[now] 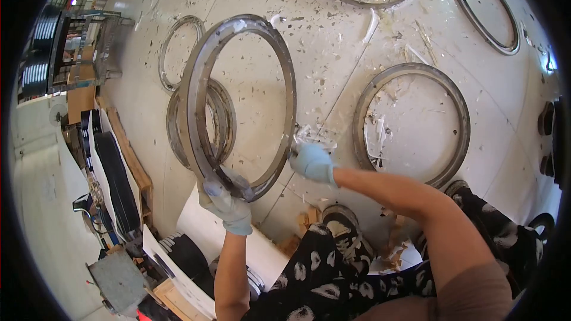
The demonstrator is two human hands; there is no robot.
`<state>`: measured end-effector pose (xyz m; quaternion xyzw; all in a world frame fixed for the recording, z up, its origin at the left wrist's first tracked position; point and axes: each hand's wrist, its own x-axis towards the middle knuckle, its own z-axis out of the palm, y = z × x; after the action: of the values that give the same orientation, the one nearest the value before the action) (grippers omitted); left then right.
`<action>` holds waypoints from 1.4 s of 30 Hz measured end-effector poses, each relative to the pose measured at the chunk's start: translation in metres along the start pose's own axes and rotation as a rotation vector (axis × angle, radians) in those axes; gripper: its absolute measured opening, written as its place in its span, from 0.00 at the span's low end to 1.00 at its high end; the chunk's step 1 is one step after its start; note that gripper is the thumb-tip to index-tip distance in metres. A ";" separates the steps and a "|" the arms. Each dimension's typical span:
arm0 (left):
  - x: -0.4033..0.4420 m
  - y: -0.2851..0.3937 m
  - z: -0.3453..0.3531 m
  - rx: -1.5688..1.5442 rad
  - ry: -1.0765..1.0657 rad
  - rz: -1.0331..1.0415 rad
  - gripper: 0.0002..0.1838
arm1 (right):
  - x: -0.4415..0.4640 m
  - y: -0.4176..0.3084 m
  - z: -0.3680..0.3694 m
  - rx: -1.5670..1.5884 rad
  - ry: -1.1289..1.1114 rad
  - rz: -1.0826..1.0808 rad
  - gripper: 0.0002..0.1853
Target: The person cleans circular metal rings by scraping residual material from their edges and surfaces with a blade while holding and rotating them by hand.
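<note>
A large metal ring [193,98] stands upright, tilted, in front of me. My left hand [229,205], in a pale blue glove, is wrapped round its lower edge. My right hand [313,162], gloved too, is curled just beside the ring's right side, blurred by motion. Something small and dark shows at its fingertips, too unclear to name. Whether it touches the ring I cannot tell. White scraps [315,137] lie on the floor beyond my right hand.
Another ring [462,116] lies at right, one [516,30] at upper right, and several [369,5] at the top. Smaller rings [229,119] lie behind the held one. Debris dots the floor [321,41]. A white board and a wooden pallet [128,148] stand left.
</note>
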<state>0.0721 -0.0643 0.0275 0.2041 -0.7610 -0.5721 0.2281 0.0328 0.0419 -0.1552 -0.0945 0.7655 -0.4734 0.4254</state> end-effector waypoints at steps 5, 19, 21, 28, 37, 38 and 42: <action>0.004 0.000 -0.008 -0.043 0.047 -0.079 0.35 | -0.029 -0.012 -0.013 0.059 -0.100 0.021 0.18; 0.001 -0.024 -0.018 0.141 0.095 -0.042 0.35 | -0.022 0.006 -0.059 0.282 -0.274 0.209 0.14; 0.010 -0.018 -0.021 -0.102 -0.001 -0.208 0.37 | 0.000 0.036 -0.062 0.404 -0.702 0.282 0.14; 0.019 -0.010 -0.010 0.177 0.186 0.000 0.38 | -0.028 0.008 -0.056 0.413 -0.072 0.254 0.13; 0.000 -0.008 -0.011 0.151 0.109 -0.178 0.41 | -0.013 -0.010 0.008 0.081 -0.033 -0.020 0.19; -0.003 -0.008 -0.009 0.151 0.114 -0.177 0.41 | -0.016 -0.016 0.013 0.105 -0.044 0.011 0.19; -0.007 -0.009 -0.001 0.103 -0.003 -0.009 0.44 | -0.034 -0.028 0.029 0.187 -0.002 -0.150 0.18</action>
<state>0.0792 -0.0634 0.0181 0.2181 -0.7888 -0.5334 0.2139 0.0681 0.0268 -0.1195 -0.1119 0.7082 -0.5734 0.3964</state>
